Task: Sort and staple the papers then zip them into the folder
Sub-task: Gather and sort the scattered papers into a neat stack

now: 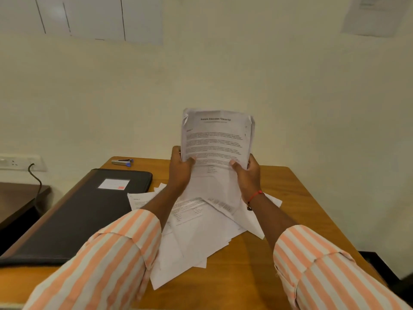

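I hold a small stack of printed papers (pixel 218 139) upright above the wooden table (pixel 290 198). My left hand (pixel 180 168) grips its left edge, thumb on the front page. My right hand (pixel 248 173) grips the right edge the same way. The top page carries a bold title and paragraphs of text. Below my hands a loose heap of white sheets (pixel 201 231) lies spread on the table. A black zip folder (pixel 85 211) with a white label lies closed on the left. A stapler (pixel 122 162), silver with a blue end, sits at the table's far left corner.
A cream wall stands close behind the table. A wall socket (pixel 20 163) with a black cable is at the left, above a dark lower side table (pixel 20 198). The table's right edge drops off to a dark floor area.
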